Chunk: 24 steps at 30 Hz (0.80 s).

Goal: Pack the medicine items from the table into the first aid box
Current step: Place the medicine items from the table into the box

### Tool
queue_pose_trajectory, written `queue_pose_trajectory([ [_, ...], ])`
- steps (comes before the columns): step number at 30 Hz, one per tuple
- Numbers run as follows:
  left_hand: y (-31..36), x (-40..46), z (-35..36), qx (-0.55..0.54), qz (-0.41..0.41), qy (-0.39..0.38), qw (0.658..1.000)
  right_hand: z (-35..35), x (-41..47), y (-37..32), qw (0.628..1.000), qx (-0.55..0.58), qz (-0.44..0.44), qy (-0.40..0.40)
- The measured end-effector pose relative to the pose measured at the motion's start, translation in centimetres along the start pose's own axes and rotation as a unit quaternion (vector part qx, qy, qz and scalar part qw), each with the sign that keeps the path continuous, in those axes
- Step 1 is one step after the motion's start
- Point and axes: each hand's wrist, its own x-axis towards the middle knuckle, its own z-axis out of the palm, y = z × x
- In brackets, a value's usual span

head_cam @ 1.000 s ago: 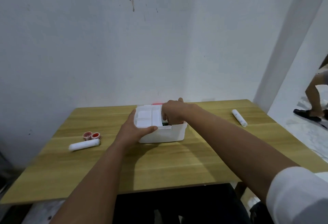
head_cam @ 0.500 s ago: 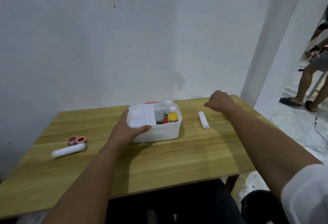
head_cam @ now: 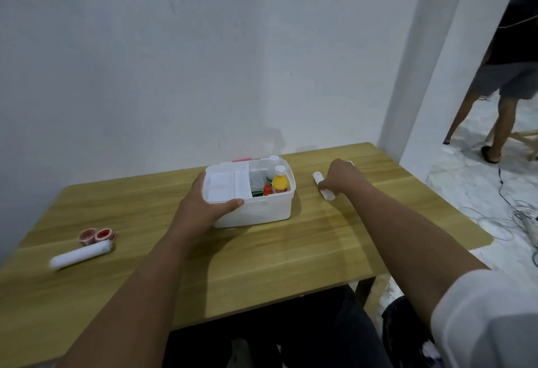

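Note:
An open white first aid box (head_cam: 262,213) stands mid-table, with a white tray insert on its left side. A yellow bottle (head_cam: 280,183), a white bottle (head_cam: 273,163) and a small red item (head_cam: 267,190) stand inside on the right. My left hand (head_cam: 203,207) grips the box's near left corner. My right hand (head_cam: 339,177) rests over a white bandage roll (head_cam: 327,193) lying to the right of the box, fingers closing around it. On the left lie another white roll (head_cam: 81,255) and two small red-capped jars (head_cam: 96,235).
The wooden table (head_cam: 291,251) stands against a white wall. A white pillar rises at the right. Beyond it a person (head_cam: 506,82) stands on the floor, where cables (head_cam: 518,210) lie.
My right hand left the box, swung out to the right and came down on the white roll. My left hand stayed on the box. The view turned to the right.

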Motion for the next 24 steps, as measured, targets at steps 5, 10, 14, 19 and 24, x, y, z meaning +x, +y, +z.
queue_pose_trajectory([
  [5, 0.0, 0.1, 0.1, -0.007, 0.009, 0.002, 1.0, -1.1, 0.7, 1.5, 0.999, 0.019, -0.01, 0.046],
  [10, -0.3, 0.2, 0.1, -0.006, 0.009, 0.003, 1.0, -1.7, 1.8, 2.1, 0.995, 0.037, 0.041, 0.082],
  [14, -0.3, 0.3, 0.0, 0.0, 0.007, 0.0, 1.0, -1.0, 2.0, 2.4, 0.997, 0.033, 0.058, 0.039],
  [19, -0.5, 0.2, -0.1, 0.002, 0.002, -0.001, 1.0, 0.1, 1.7, 2.2, 0.996, 0.028, 0.01, 0.088],
  [24, -0.5, 0.4, 0.0, 0.001, -0.012, 0.001, 1.0, -0.9, 1.8, 2.1, 0.996, -0.01, 0.013, 0.091],
])
